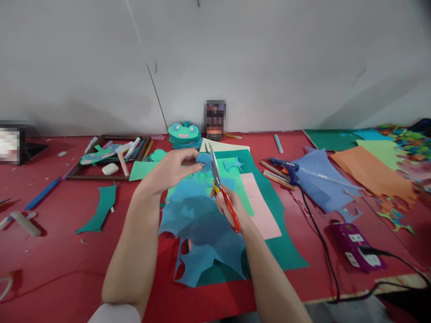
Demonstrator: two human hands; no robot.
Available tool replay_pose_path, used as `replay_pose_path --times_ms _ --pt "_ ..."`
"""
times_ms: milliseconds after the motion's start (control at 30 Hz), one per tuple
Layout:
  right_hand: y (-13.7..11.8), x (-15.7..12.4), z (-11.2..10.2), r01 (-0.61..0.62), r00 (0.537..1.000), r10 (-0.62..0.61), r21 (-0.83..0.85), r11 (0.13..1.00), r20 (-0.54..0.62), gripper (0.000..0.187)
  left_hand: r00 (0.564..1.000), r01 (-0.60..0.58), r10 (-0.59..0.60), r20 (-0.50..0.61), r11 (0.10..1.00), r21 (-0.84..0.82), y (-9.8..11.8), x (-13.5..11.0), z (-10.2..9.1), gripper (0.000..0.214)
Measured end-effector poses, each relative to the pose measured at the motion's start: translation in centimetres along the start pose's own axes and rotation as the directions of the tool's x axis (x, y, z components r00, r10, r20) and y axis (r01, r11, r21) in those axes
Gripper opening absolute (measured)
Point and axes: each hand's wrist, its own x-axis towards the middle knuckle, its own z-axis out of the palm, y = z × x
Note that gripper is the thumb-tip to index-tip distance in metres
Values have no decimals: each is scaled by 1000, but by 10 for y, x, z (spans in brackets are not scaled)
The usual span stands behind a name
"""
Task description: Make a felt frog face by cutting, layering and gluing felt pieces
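Observation:
Between thumb and fingers, my left hand [177, 168] pinches a small round blue felt piece [204, 162]. My right hand [232, 204] grips red-handled scissors [229, 207], their metal blades pointing up and lying right beside the blue piece's edge. Below both hands spreads a large blue felt sheet [202, 220] with cut-out gaps along its edges. Under it lie light green, pink [261, 206] and dark green felt sheets [283, 237]. A small blue felt scrap [233, 164] rests on the light green sheet.
Behind the hands stand stacked green frog-face cut-outs [183, 133] and a phone [214, 119] against the wall. Left is a wooden tray [97, 172] of markers. At right lie a glue gun [286, 166], its cord, a purple power strip [355, 246] and orange felt [373, 172].

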Motion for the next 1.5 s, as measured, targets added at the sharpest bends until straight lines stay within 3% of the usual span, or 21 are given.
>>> replay_pose_path --times_ms 1067,1233,1367,1500 --pt "3 1 0 -86 995 83 -51 995 -60 55 1000 -24 23 5 997 78 -3 2 1 27" --pt "5 1 2 -88 989 79 -68 994 -124 54 1000 -16 16 1 995 94 -2 2 1 27" --pt "4 0 1 -92 986 80 -75 993 -147 53 1000 -6 6 3 997 76 -2 2 1 24" --pt "3 2 1 -19 995 18 -9 1000 -97 53 998 -20 19 -55 1000 -19 -2 3 4 22"
